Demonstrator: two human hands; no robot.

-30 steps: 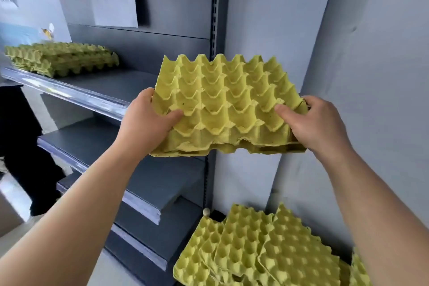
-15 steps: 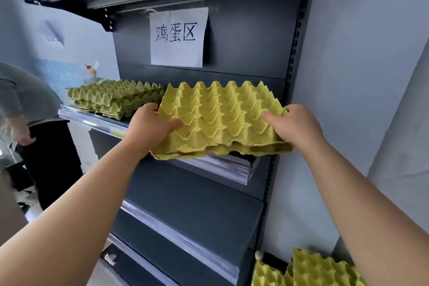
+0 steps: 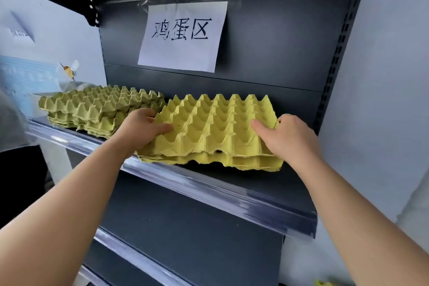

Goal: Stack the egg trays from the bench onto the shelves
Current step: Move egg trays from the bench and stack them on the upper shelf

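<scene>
We are gripping a short stack of yellow-green moulded-pulp egg trays [image 3: 216, 130], our left hand [image 3: 141, 129] and right hand [image 3: 290, 138] curling their fingers round its side edges. It is lying low over the dark grey metal shelf [image 3: 209, 184], just beside a second stack of egg trays [image 3: 99, 107].

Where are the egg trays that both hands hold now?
In the head view, the held egg trays are on or just above the right part of the shelf, beside the other tray pile on their left, below the paper sign.
</scene>
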